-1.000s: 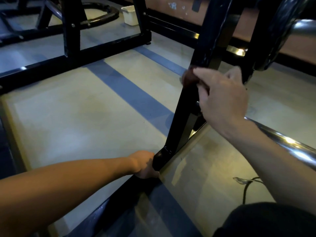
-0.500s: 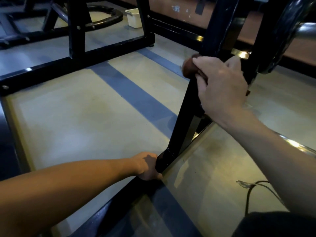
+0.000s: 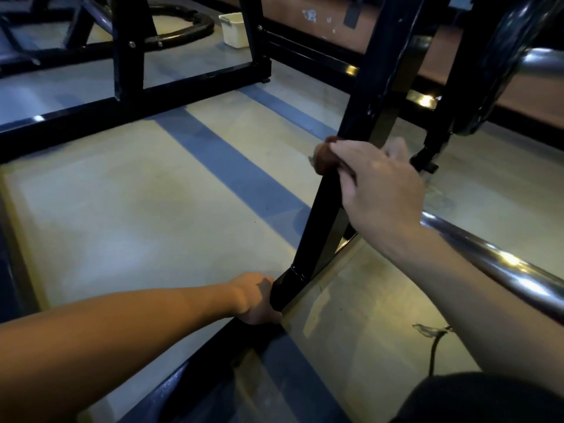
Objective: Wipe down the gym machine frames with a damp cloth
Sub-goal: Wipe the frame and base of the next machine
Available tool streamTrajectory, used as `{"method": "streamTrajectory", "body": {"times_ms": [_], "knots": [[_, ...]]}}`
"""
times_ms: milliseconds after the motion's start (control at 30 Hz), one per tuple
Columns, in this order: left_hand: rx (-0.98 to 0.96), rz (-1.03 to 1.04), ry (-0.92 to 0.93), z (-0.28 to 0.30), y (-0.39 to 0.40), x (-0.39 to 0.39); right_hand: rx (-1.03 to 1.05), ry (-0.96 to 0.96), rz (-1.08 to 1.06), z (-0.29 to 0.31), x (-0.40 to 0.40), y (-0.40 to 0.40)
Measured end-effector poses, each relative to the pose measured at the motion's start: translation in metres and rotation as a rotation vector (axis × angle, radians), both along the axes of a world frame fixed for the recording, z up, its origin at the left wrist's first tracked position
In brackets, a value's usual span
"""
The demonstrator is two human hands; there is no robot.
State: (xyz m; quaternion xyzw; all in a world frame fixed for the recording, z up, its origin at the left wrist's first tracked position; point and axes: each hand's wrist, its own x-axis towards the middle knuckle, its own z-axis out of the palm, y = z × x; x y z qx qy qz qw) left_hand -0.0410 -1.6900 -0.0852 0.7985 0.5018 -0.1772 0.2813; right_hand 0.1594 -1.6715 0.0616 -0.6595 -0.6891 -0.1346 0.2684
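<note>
The right hand (image 3: 378, 184) curls around a bunched reddish-brown cloth (image 3: 324, 158), pressing it to the slanted black steel frame post (image 3: 375, 96). The left hand (image 3: 254, 299) grips the post's foot where it meets the floor rail (image 3: 213, 346). Wiping seems midway; next likely calls for sliding along the post, whose long axis leans up and rightward.

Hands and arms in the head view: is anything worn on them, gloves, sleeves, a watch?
Nothing worn shows. The left hand and right hand are bare, no gloves or rings visible. Both forearms are bare up to the frame edge, with no sleeve, watch or band in view. The dim light gives the two arms different tints.
</note>
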Motion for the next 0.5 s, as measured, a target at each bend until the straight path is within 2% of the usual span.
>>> {"method": "streamTrajectory", "body": {"times_ms": [100,167,367,500], "knots": [[0.006,-0.004,-0.006,-0.002,0.001,-0.001,0.123,0.089,-0.019,0.017,0.011,0.001],[0.009,0.02,-0.005,-0.005,0.0,-0.001,0.159,0.065,-0.047,0.029,0.008,0.017],[-0.008,0.025,0.004,-0.006,0.001,-0.001,0.037,-0.082,0.025,-0.008,-0.001,-0.003],[0.004,0.013,0.009,-0.007,0.003,-0.001,0.139,0.054,-0.057,0.023,0.012,0.006]]}}
